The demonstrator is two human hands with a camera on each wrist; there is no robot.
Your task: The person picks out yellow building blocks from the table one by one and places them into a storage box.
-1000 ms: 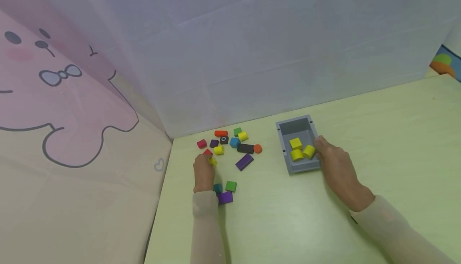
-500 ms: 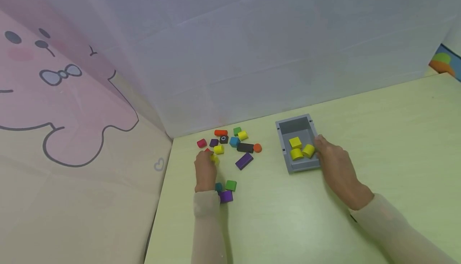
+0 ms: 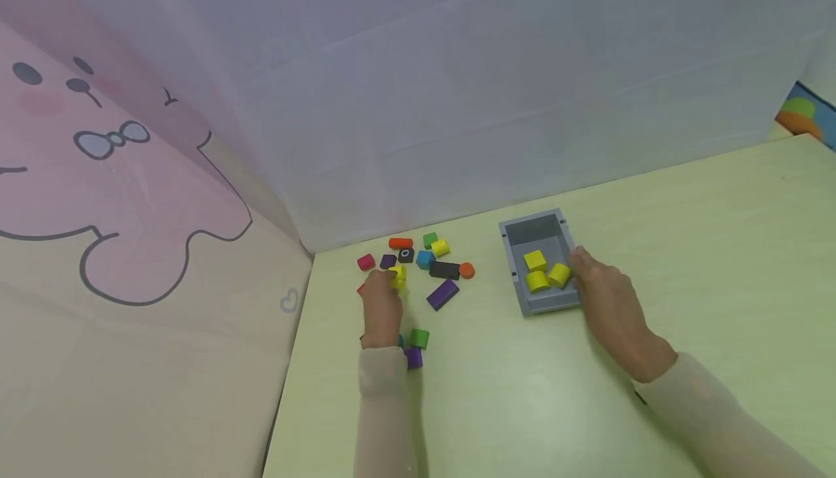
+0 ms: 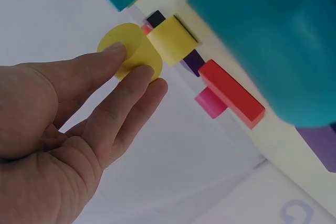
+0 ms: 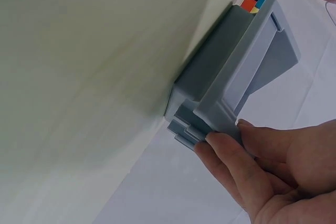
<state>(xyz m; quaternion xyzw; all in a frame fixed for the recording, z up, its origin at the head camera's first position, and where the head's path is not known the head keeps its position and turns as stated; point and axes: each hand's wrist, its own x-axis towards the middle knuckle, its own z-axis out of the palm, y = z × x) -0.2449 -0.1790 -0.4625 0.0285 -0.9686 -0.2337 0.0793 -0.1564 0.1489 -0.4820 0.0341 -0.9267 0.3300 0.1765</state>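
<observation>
grey bin (image 3: 532,228) w/ 3 yel blks (image 3: 537,281) | hands: l hand (image 3: 382,310) pinching yel cyl (image 4: 137,46) | r hand (image 3: 614,311) gripping bin edge

Near the far left corner of the worktop (image 3: 692,246), before the backdrop (image 3: 470,115): a loose cluster of blocks (image 3: 426,260). On the person's side of the cluster, just right of the left sleeve (image 3: 382,376): a smaller group (image 3: 420,339). Right of the cluster, well apart, close to the far edge: a tray (image 3: 542,306). In the tray's near half: three inner blocks (image 3: 538,281). At the cluster's near left side: the left hand (image 3: 382,311), and in it a held block (image 4: 131,35). At the tray's right wall, toward its near corner: the right hand (image 3: 614,311). Along the worktop's left edge: a side screen (image 3: 163,362).
</observation>
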